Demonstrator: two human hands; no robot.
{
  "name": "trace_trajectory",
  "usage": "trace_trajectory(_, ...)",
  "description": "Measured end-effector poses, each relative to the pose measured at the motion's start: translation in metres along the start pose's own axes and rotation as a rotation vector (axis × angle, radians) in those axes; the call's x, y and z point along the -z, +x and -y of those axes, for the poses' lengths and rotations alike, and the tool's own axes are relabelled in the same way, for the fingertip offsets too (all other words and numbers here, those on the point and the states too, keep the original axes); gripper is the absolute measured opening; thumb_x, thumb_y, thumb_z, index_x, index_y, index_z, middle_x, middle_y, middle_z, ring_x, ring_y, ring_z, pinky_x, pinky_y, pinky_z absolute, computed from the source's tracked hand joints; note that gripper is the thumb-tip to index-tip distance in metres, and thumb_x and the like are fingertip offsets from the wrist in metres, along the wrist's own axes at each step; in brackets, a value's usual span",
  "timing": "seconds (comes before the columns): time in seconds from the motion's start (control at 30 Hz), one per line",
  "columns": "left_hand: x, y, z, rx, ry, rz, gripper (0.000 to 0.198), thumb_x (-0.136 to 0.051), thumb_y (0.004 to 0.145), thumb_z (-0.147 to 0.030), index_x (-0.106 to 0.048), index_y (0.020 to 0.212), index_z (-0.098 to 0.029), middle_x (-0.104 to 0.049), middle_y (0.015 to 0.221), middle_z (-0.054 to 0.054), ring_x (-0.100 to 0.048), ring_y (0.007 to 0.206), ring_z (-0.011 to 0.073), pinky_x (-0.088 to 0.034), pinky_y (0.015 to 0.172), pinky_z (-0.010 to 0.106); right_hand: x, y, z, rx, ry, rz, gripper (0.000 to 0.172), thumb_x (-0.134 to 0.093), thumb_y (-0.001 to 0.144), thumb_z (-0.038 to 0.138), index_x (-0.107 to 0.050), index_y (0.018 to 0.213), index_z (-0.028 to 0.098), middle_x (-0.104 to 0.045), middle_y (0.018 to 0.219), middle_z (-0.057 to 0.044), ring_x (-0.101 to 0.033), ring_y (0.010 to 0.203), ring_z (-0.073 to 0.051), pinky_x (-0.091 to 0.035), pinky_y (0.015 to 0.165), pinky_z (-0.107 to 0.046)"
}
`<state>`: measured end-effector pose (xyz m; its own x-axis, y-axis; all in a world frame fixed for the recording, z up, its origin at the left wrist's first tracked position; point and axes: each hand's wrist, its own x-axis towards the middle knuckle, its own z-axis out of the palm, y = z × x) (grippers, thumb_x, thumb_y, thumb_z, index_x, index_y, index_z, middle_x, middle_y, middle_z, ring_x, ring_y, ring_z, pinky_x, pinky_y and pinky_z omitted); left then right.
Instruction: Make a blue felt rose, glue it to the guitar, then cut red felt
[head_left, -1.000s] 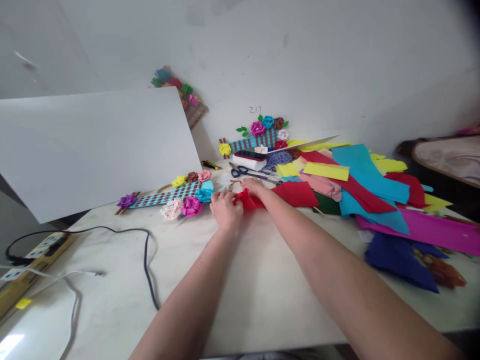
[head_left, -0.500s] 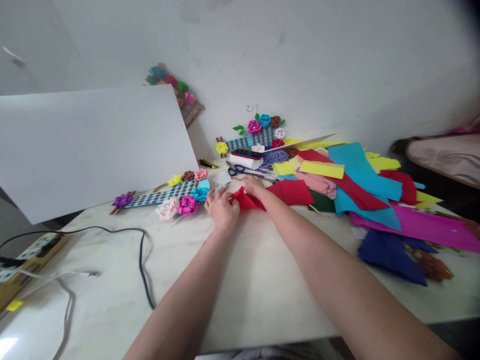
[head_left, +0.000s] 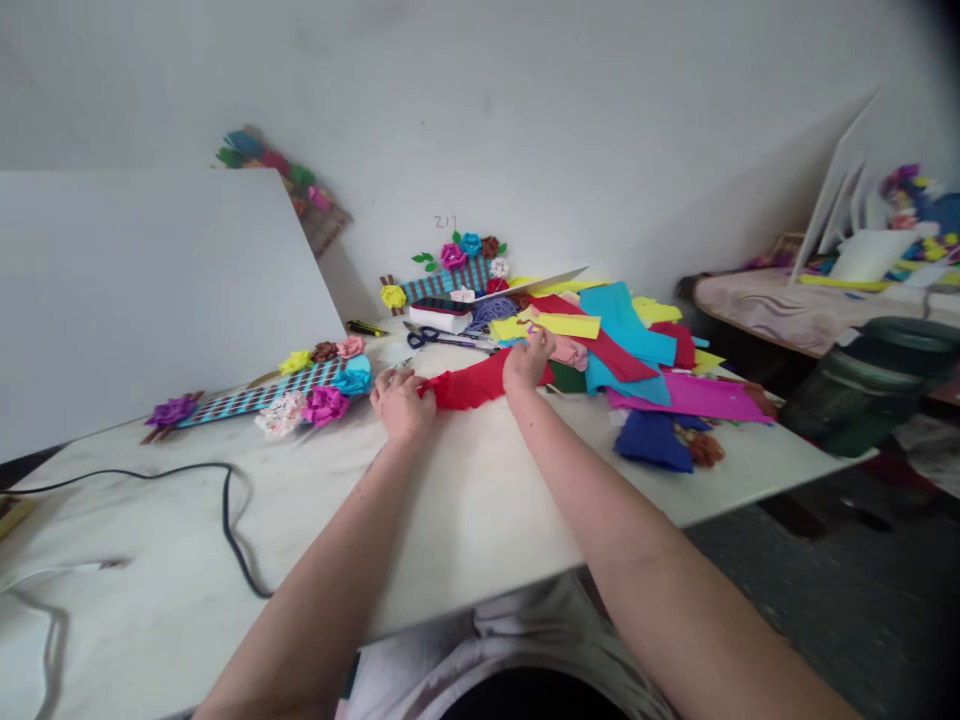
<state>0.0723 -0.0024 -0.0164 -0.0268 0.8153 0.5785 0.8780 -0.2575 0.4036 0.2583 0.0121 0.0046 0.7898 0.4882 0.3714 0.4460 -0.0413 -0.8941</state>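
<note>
My left hand (head_left: pixel 402 401) is closed on the left end of a red paper strip (head_left: pixel 471 386) that lies stretched on the white table (head_left: pixel 465 500). My right hand (head_left: pixel 528 361) pinches the strip's right end, close to a heap of coloured paper sheets (head_left: pixel 637 355). The strip runs between both hands. Left of my left hand lies a woven paper craft with paper flowers (head_left: pixel 285 392).
Scissors (head_left: pixel 431 337), a phone on a white box (head_left: pixel 444 312) and a second flower craft (head_left: pixel 450 270) sit by the wall. A big white board (head_left: pixel 142 290) leans at the left. A black cable (head_left: pixel 225 510) crosses the table. A dark bin (head_left: pixel 870 395) stands at the right.
The red paper, bunched between my hands before, is now pulled out into a long strip. My right hand has moved right. The camera has swung to the right, showing the floor and a second table.
</note>
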Motion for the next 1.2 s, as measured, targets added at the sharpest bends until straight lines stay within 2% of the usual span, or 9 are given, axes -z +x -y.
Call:
trace_trajectory(0.17,0.003,-0.001,-0.003,-0.057,0.030,0.034,0.021,-0.055,0.073,-0.022,-0.072,0.085,-0.026,-0.066,0.115,0.001,-0.041,0.121,0.0278,-0.032,0.097,0.044,0.018,0.000,-0.014,-0.116,0.045,-0.073,0.058,-0.037,0.078,0.012,-0.039,0.135,0.000,-0.022,0.147,-0.023,-0.024,0.136,-0.030,-0.026,0.108,-0.042)
trace_trajectory(0.23,0.003,0.001,-0.004,-0.069,0.034,0.059,0.021,-0.056,0.072,-0.021,-0.072,0.084,-0.026,-0.066,0.115,0.001,-0.041,0.122,0.0279,-0.032,0.096,0.044,0.019,-0.002,-0.018,-0.135,0.029,-0.086,0.058,-0.039,0.077,0.013,-0.040,0.133,0.000,-0.018,0.149,-0.024,-0.022,0.137,-0.033,-0.028,0.107,-0.046)
trace_trajectory(0.37,0.001,0.005,-0.004,-0.062,0.016,0.076,0.019,-0.056,0.073,-0.023,-0.072,0.082,-0.026,-0.067,0.113,0.002,-0.042,0.121,0.0279,-0.032,0.096,0.044,0.016,-0.008,-0.020,0.013,0.018,-0.084,0.056,-0.043,0.073,0.012,-0.048,0.129,0.006,-0.025,0.148,-0.021,-0.026,0.135,-0.033,-0.033,0.102,-0.047)
trace_trajectory(0.5,0.002,0.008,-0.002,-0.030,0.003,0.114,0.017,-0.060,0.071,-0.024,-0.073,0.081,-0.026,-0.068,0.110,0.003,-0.044,0.119,0.0289,-0.033,0.096,0.044,0.009,-0.015,-0.018,0.250,-0.006,0.142,0.036,-0.041,0.076,0.014,-0.065,0.103,0.011,-0.058,0.119,-0.017,-0.054,0.111,-0.028,-0.041,0.095,-0.041)
trace_trajectory(0.6,0.005,0.010,-0.002,-0.011,0.000,0.133,0.017,-0.061,0.070,-0.021,-0.073,0.080,-0.026,-0.068,0.110,0.003,-0.044,0.119,0.0292,-0.033,0.097,0.045,0.003,-0.024,-0.014,0.448,-0.014,0.352,0.031,-0.044,0.077,0.016,-0.068,0.096,0.014,-0.067,0.098,-0.013,-0.061,0.091,-0.024,-0.046,0.085,-0.037)
trace_trajectory(0.77,0.009,0.013,-0.003,0.009,-0.026,0.127,0.016,-0.062,0.069,-0.020,-0.074,0.077,-0.027,-0.067,0.111,0.002,-0.045,0.119,0.0288,-0.033,0.097,0.045,-0.002,-0.037,-0.003,0.839,0.008,0.602,0.048,-0.052,0.069,0.014,-0.061,0.116,0.014,-0.061,0.119,-0.012,-0.059,0.096,-0.022,-0.047,0.085,-0.033)
trace_trajectory(0.87,0.009,0.011,-0.001,0.017,-0.053,0.098,0.012,-0.063,0.070,-0.022,-0.073,0.075,-0.027,-0.068,0.110,0.001,-0.045,0.119,0.0287,-0.034,0.097,0.046,-0.006,-0.039,0.007,0.928,-0.072,0.709,0.045,-0.059,0.067,0.018,-0.064,0.112,0.016,-0.062,0.117,-0.011,-0.056,0.104,-0.024,-0.044,0.090,-0.034)
trace_trajectory(1.0,0.011,0.007,0.002,0.035,-0.108,0.028,0.011,-0.064,0.072,-0.026,-0.071,0.080,-0.027,-0.067,0.112,0.002,-0.046,0.118,0.0288,-0.034,0.097,0.045,-0.016,-0.036,0.016,0.690,-0.195,0.715,0.019,-0.055,0.076,0.032,-0.069,0.078,0.019,-0.068,0.080,-0.005,-0.058,0.077,-0.020,-0.043,0.070,-0.030)
trace_trajectory(1.2,0.021,0.003,0.009,0.175,-0.156,-0.140,0.022,-0.051,0.081,-0.034,-0.066,0.092,-0.022,-0.066,0.099,0.007,-0.056,0.100,0.0247,-0.044,0.083,0.037,-0.036,-0.034,0.001,0.294,0.078,0.535,0.032,-0.051,0.074,0.039,-0.047,0.050,0.019,-0.042,0.048,0.004,-0.044,0.054,-0.013,-0.032,0.052,-0.024)
